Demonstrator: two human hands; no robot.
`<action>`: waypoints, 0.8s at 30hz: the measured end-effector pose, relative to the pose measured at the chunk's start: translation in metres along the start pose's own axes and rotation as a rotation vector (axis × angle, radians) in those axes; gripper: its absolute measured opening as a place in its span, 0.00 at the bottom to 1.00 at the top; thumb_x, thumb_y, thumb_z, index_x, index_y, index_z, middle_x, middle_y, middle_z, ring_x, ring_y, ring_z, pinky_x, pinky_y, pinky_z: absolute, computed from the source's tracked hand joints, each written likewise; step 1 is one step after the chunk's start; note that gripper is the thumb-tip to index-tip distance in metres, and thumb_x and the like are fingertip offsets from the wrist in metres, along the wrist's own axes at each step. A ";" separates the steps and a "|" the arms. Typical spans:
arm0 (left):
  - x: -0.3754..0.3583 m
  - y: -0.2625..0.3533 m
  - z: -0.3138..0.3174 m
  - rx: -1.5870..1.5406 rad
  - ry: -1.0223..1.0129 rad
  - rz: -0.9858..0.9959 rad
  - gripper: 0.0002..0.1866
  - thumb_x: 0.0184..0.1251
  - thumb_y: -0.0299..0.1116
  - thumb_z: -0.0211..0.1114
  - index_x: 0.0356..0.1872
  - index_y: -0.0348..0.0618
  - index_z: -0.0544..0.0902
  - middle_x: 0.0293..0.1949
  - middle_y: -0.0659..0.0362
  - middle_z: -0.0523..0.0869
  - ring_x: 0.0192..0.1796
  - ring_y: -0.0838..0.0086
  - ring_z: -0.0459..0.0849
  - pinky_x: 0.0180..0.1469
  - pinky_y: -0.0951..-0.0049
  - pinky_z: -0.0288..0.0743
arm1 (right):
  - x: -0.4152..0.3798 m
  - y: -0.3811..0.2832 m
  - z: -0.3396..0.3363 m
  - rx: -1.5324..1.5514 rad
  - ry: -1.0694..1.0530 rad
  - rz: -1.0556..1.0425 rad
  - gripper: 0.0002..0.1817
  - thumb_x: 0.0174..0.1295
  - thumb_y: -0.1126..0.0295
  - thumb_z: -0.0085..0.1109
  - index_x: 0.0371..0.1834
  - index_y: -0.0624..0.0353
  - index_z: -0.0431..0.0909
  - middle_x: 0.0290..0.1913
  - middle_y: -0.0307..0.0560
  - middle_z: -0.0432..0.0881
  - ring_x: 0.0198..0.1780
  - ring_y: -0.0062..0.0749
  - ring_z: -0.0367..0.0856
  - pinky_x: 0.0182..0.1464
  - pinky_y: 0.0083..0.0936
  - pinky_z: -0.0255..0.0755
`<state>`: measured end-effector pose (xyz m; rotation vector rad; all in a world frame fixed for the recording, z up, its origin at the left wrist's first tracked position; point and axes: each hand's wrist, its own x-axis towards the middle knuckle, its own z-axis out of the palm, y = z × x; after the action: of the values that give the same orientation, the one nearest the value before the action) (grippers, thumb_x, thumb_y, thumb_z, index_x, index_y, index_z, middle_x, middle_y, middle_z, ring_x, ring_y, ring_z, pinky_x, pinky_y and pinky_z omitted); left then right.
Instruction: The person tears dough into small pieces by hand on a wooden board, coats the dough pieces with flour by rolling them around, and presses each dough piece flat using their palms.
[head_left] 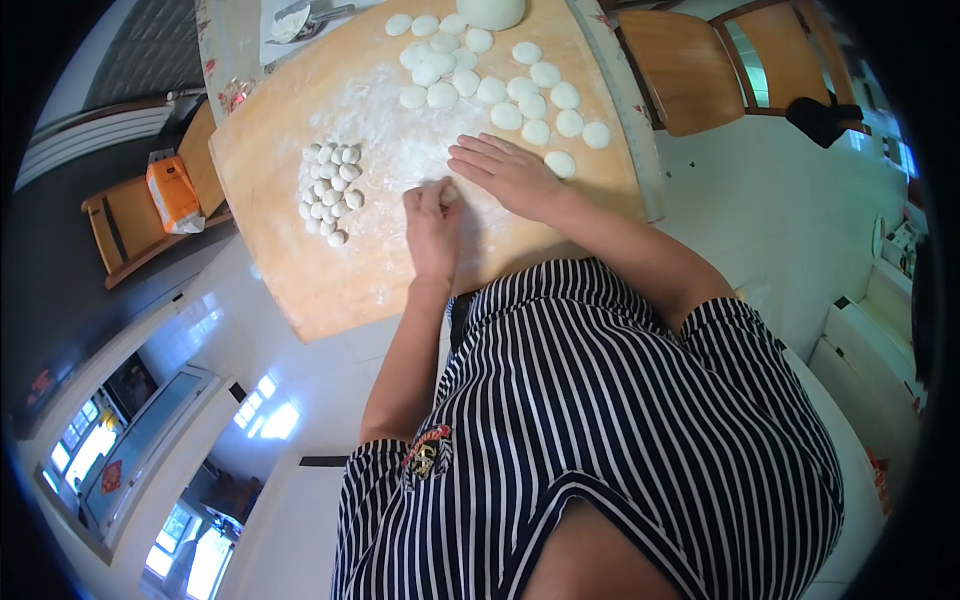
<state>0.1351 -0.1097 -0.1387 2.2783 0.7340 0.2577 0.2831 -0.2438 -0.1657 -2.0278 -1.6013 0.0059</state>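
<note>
My left hand (pixel 434 228) is closed, its fingertips pinching a small piece of dough (pixel 449 196) just above the wooden board (pixel 400 280). My right hand (pixel 512 180) lies flat and palm down on the floured board, fingers stretched out to the left. To the left of my left hand sits a cluster of small dough balls (pixel 330 190). Beyond my right hand, many flattened dough rounds (pixel 441 94) are spread over the board, and one dough round (pixel 560 164) is close beside that hand. Loose flour (pixel 385 130) covers the middle of the board.
A large lump of dough (pixel 491 12) rests at the board's far edge. Past the far left corner is a metal scoop (pixel 292 24) with flour. Wooden chairs (pixel 680 75) stand to either side, the left one holding an orange package (pixel 174 194).
</note>
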 end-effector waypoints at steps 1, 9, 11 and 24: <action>0.000 0.012 0.006 -0.005 -0.002 0.006 0.16 0.67 0.27 0.73 0.56 0.42 0.87 0.45 0.53 0.80 0.40 0.66 0.85 0.47 0.67 0.83 | -0.003 0.004 -0.003 -0.007 0.001 0.003 0.25 0.68 0.72 0.54 0.69 0.56 0.79 0.74 0.46 0.77 0.79 0.39 0.71 0.82 0.38 0.62; 0.002 0.032 0.019 -0.081 -0.031 0.003 0.21 0.63 0.31 0.78 0.57 0.46 0.86 0.49 0.52 0.82 0.46 0.60 0.87 0.50 0.61 0.83 | -0.006 0.000 -0.024 0.327 0.222 0.396 0.22 0.68 0.79 0.56 0.65 0.56 0.81 0.70 0.49 0.81 0.70 0.46 0.80 0.71 0.37 0.75; 0.002 0.030 0.018 -0.074 -0.118 -0.038 0.22 0.62 0.31 0.78 0.58 0.47 0.85 0.51 0.51 0.82 0.48 0.57 0.87 0.52 0.58 0.83 | -0.002 -0.004 -0.026 0.447 0.274 0.504 0.20 0.71 0.80 0.55 0.65 0.59 0.81 0.70 0.53 0.81 0.70 0.48 0.80 0.70 0.37 0.75; -0.025 -0.019 -0.065 -0.401 0.089 -0.657 0.14 0.82 0.41 0.66 0.45 0.37 0.85 0.23 0.62 0.80 0.22 0.80 0.74 0.28 0.74 0.71 | 0.048 -0.043 0.020 -0.161 -0.215 0.247 0.34 0.75 0.41 0.54 0.83 0.32 0.67 0.87 0.43 0.59 0.88 0.51 0.47 0.85 0.63 0.37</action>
<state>0.0817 -0.0757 -0.1038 1.5608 1.2986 0.1713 0.2522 -0.1861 -0.1492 -2.4097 -1.5048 0.1981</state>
